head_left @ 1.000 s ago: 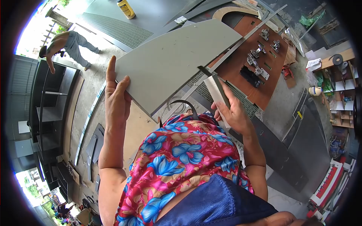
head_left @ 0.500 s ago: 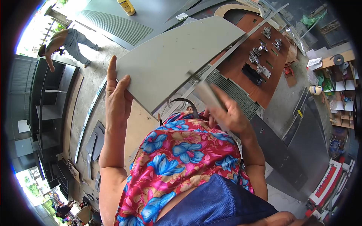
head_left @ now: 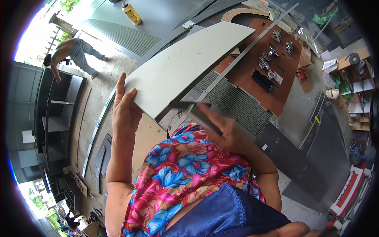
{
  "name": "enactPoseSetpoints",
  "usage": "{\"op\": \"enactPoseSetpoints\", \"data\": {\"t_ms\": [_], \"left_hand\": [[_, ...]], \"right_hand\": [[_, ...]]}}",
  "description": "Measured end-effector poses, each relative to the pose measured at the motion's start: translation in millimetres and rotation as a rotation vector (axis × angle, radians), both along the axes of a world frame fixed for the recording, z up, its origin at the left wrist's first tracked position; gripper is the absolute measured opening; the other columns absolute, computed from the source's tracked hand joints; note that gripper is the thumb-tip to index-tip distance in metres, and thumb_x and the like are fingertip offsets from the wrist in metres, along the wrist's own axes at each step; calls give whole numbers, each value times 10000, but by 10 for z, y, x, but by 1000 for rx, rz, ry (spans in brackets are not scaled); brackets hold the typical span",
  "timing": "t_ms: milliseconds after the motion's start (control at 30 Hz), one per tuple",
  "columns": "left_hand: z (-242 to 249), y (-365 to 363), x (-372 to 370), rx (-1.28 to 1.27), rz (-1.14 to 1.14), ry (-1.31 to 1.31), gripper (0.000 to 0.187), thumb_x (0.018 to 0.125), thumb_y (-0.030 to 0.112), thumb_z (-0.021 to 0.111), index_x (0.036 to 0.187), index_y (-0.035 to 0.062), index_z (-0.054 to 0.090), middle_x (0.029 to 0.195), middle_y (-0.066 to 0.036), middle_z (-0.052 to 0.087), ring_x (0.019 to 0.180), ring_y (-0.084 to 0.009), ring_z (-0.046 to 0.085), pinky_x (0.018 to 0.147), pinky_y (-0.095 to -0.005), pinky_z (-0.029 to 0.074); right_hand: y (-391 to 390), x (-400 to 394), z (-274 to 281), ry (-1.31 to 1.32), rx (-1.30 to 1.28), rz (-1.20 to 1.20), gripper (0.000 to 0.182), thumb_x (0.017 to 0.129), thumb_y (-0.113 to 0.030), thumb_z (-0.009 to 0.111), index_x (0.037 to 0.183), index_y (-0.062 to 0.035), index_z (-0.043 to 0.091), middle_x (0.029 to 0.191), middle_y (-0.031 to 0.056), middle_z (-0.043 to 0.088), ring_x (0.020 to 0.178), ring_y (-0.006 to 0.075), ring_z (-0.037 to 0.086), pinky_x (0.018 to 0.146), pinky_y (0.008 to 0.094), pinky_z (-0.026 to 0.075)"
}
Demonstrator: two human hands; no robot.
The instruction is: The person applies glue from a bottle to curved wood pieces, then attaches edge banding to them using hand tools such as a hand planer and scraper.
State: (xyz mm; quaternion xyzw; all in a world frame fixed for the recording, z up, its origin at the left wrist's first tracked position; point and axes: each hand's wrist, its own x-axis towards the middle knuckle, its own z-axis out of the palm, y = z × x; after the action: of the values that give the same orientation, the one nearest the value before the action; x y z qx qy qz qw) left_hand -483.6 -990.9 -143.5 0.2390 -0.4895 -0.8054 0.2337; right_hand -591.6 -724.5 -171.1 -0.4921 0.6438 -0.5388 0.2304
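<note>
My left hand [head_left: 125, 104] grips the left edge of a pale grey panel [head_left: 185, 59] with one curved side. The thumb lies on its top face, one finger points up past the edge, and the other fingers are tucked beneath. My right hand [head_left: 227, 128] is closed around a blurred, hammer-like tool [head_left: 205, 120] with a dark head and a flat, light handle. That head overlaps the panel's near right edge, close to its lower corner. Under the panel, a metal bar [head_left: 237, 61] runs diagonally.
On a brown board [head_left: 252, 51] lie several metal hinges [head_left: 267, 59]. A yellow bottle [head_left: 131, 14] stands on the dark sheet behind. To the left, a person [head_left: 73, 53] bends over a black cabinet [head_left: 59, 102]. Shelves [head_left: 357, 94] stand at the right.
My right hand and the tool have moved left and down along the panel's edge toward its lower corner. The panel has tilted slightly, and the view has shifted a little.
</note>
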Motion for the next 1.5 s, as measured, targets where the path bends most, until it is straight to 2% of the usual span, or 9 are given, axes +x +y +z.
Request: {"op": "enactPoseSetpoints", "data": {"t_ms": [100,200,933,1067,1100,1133,1200,1333,1500], "left_hand": [[39,-4,-11,15,10,-28,607,920,6,442,1476,102,220,1109,-142,608,885,-172,667,765,-317,576],[18,-64,-4,28,-4,-35,604,906,-10,436,1467,79,232,1215,-185,548,1005,-230,643,842,-362,557],[36,-110,-31,-24,24,-144,633,865,45,499,1455,33,268,1297,-192,487,1116,-245,582,918,-350,506],[-32,-124,7,-11,7,-91,646,879,54,485,1469,42,222,1274,-195,511,1027,-232,632,850,-372,538],[22,-54,-13,16,-7,-56,666,864,38,472,1475,58,209,1281,-202,498,1012,-249,639,830,-383,548],[121,55,-47,46,-21,-20,686,848,22,459,1480,75,196,1288,-209,484,996,-265,646,811,-394,559],[194,119,-43,104,-90,85,754,800,8,438,1495,97,157,1319,-226,445,1018,-305,640,843,-443,557],[340,254,-116,-87,-169,79,866,748,-64,478,1507,119,105,1358,-224,415,1056,-324,621,925,-488,510],[441,276,-213,-675,-150,-225,752,786,95,628,1462,92,299,1056,-164,632,844,-233,675,769,-356,549]], "right_hand": [[-103,-199,-353,193,-130,-232,569,904,-125,539,1430,-28,344,1337,245,492,1083,338,612,906,390,481],[-113,-682,-653,-309,-34,-398,588,897,-90,511,1450,-50,316,936,141,656,571,115,569,567,279,520],[-403,-3342,-1628,-440,73,-776,430,902,-151,525,1316,-93,426,792,88,638,570,157,620,470,308,540],[-545,-2814,-1346,-290,-233,-705,523,851,-120,621,1326,-45,416,888,107,637,579,112,597,466,274,507],[-606,-2662,-1392,132,-300,-762,647,822,-126,660,1389,-29,365,947,112,654,657,144,625,572,290,533],[-580,-2275,-1081,-276,-294,-591,763,801,-146,690,1445,-37,297,1079,139,635,837,217,646,750,330,538],[-610,-1797,-709,279,-299,-628,886,754,-96,716,1483,-49,214,1339,196,482,1164,268,537,941,356,467],[-740,-1589,-673,210,-414,-389,931,724,-18,683,1496,-64,165,1382,178,443,1184,277,536,951,348,469],[-684,-1751,-553,121,-450,-361,942,738,-57,714,1502,-108,165,1257,155,562,1118,240,583,910,353,493]]}}
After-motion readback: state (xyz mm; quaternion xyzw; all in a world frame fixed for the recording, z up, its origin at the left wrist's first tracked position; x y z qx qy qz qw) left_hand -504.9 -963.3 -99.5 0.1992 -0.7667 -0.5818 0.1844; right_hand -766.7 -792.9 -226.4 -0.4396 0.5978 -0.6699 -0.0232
